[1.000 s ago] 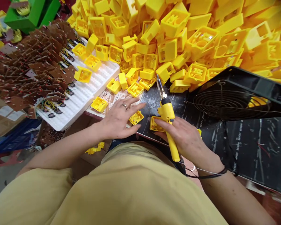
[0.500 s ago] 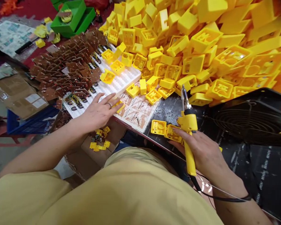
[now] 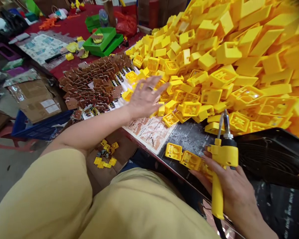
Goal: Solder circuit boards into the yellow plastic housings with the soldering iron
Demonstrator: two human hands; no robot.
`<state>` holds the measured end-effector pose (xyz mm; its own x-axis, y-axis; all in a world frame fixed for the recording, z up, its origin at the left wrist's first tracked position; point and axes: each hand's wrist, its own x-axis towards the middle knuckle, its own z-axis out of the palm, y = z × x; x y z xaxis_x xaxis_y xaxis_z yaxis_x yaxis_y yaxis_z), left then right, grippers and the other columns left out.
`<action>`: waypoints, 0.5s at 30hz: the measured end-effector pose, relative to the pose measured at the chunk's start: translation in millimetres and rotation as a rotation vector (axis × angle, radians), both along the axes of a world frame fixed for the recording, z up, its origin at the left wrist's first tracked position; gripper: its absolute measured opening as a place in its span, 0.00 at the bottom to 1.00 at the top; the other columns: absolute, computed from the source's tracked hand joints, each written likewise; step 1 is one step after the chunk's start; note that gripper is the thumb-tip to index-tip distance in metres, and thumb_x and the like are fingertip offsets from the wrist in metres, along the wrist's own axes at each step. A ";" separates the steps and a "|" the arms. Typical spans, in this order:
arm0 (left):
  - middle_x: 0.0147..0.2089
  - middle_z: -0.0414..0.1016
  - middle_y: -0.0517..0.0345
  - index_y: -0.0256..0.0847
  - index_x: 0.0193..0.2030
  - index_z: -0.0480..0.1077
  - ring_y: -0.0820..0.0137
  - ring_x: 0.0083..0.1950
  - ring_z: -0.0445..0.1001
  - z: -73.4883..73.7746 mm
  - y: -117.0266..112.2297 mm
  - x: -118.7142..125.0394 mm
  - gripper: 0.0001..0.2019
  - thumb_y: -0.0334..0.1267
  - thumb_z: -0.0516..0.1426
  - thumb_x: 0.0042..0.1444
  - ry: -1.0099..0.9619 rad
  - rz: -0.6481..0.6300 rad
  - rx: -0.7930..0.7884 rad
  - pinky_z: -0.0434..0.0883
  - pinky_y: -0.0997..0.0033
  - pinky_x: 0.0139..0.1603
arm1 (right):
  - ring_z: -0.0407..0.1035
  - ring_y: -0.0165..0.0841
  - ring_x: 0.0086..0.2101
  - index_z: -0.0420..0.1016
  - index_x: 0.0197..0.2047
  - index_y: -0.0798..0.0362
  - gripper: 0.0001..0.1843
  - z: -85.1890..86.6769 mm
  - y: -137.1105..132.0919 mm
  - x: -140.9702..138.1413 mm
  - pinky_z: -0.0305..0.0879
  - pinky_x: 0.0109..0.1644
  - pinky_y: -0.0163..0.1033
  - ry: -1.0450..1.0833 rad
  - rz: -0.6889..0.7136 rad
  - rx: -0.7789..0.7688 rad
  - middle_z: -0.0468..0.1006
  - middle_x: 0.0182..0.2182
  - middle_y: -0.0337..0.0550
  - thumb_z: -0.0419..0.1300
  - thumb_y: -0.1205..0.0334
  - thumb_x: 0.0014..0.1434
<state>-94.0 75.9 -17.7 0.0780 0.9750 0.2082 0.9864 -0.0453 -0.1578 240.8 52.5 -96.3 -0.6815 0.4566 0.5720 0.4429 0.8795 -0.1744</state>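
Note:
My left hand is raised above the bench with its fingers spread, blurred by motion and holding nothing; it hovers over the near edge of a huge heap of yellow plastic housings. My right hand grips a yellow soldering iron, tip pointing up. Its fingertips rest by two small yellow housings lying side by side on the black mat. A ring shows on the left hand.
A white foam tray packed with brown circuit boards stands to the left. A black fan sits at the right. Green trays lie on the red table behind. Below the bench edge is a cardboard box with small yellow bits.
My left hand has lifted off the foam tray and swung right and up toward the yellow heap. The right hand keeps the soldering iron beside the two housings. The view has tilted upward.

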 end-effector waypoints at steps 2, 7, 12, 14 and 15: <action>0.69 0.61 0.43 0.38 0.70 0.57 0.49 0.70 0.57 4.2 3.4 -31.7 0.35 0.58 0.47 0.62 0.034 0.235 -0.019 0.55 0.44 0.69 | 0.74 0.43 0.39 0.66 0.58 0.54 0.23 -2.9 1.5 0.3 0.69 0.48 0.49 0.005 -0.033 -0.013 0.78 0.39 0.47 0.63 0.57 0.62; 0.57 0.72 0.30 0.32 0.71 0.53 0.42 0.56 0.73 1.1 16.8 -65.8 0.36 0.53 0.49 0.63 -0.003 0.439 -0.196 0.71 0.43 0.50 | 0.75 0.41 0.40 0.66 0.58 0.54 0.23 6.8 5.6 -11.7 0.71 0.47 0.45 0.057 0.038 0.010 0.78 0.42 0.49 0.64 0.62 0.61; 0.54 0.74 0.32 0.30 0.65 0.63 0.42 0.55 0.74 7.7 29.9 -47.6 0.30 0.50 0.49 0.64 0.079 0.413 -0.247 0.70 0.44 0.52 | 0.76 0.43 0.43 0.68 0.56 0.55 0.22 9.3 3.2 -8.3 0.72 0.44 0.44 0.046 -0.022 0.016 0.78 0.43 0.51 0.65 0.64 0.59; 0.54 0.74 0.35 0.32 0.64 0.65 0.45 0.54 0.75 13.4 28.6 -32.4 0.30 0.52 0.48 0.65 0.078 0.358 -0.245 0.71 0.48 0.51 | 0.76 0.43 0.42 0.68 0.55 0.55 0.20 6.4 1.4 -2.1 0.73 0.41 0.43 0.032 -0.078 0.018 0.78 0.44 0.52 0.64 0.63 0.61; 0.54 0.74 0.37 0.33 0.65 0.64 0.47 0.53 0.75 14.9 27.9 -22.7 0.30 0.54 0.48 0.65 0.059 0.312 -0.248 0.71 0.50 0.51 | 0.76 0.43 0.41 0.69 0.55 0.56 0.19 5.5 0.5 0.7 0.73 0.41 0.42 0.032 -0.101 0.025 0.79 0.45 0.53 0.63 0.63 0.61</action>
<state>-116.7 103.8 -2.8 -0.2245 0.9739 -0.0320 0.9484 0.2109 -0.2367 241.5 53.0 -90.8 -0.6141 0.5071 0.6048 0.5241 0.8350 -0.1680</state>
